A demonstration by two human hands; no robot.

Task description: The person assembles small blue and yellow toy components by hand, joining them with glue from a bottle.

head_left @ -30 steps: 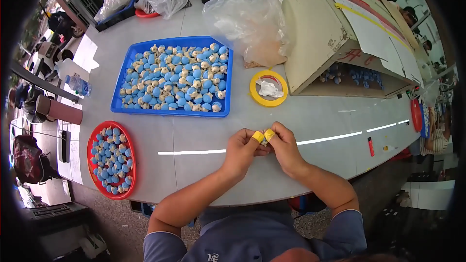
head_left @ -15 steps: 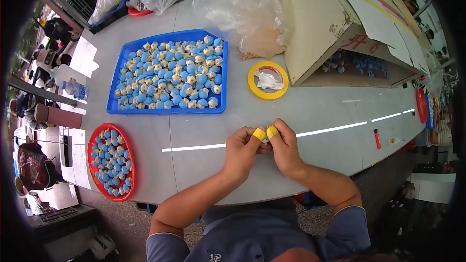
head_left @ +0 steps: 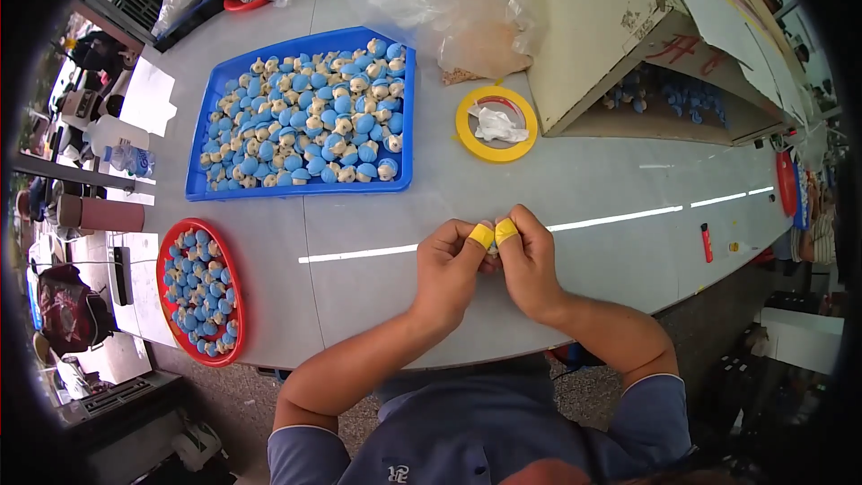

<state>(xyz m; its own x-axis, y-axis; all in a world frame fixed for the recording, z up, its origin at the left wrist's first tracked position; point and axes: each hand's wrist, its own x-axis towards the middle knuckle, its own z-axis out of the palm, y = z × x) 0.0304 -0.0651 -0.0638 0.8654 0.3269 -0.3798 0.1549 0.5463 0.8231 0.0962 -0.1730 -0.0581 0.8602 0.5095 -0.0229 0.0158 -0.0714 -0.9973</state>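
My left hand [head_left: 446, 262] and my right hand [head_left: 532, 260] meet over the grey table, thumbs side by side. Yellow tape is wrapped round both thumb tips. Between the fingers of both hands is a small blue and cream figure [head_left: 492, 250], mostly hidden by the thumbs. Ahead and to the left, a blue tray [head_left: 310, 190] holds a heap of small cream figures with blue caps. Similar pieces fill a red oval tray [head_left: 241, 305] at the table's near left.
A yellow tape roll [head_left: 462, 133] with crumpled white paper inside lies beyond my hands. Behind it are a clear plastic bag [head_left: 440, 9] and a worn box [head_left: 584, 54] with blue pieces inside. A red marker-like object [head_left: 707, 243] lies at right.
The view has tilted and shifted slightly, so the trays and box sit higher in the picture. My hands keep nearly the same pose, thumbs pressed over the small figure.
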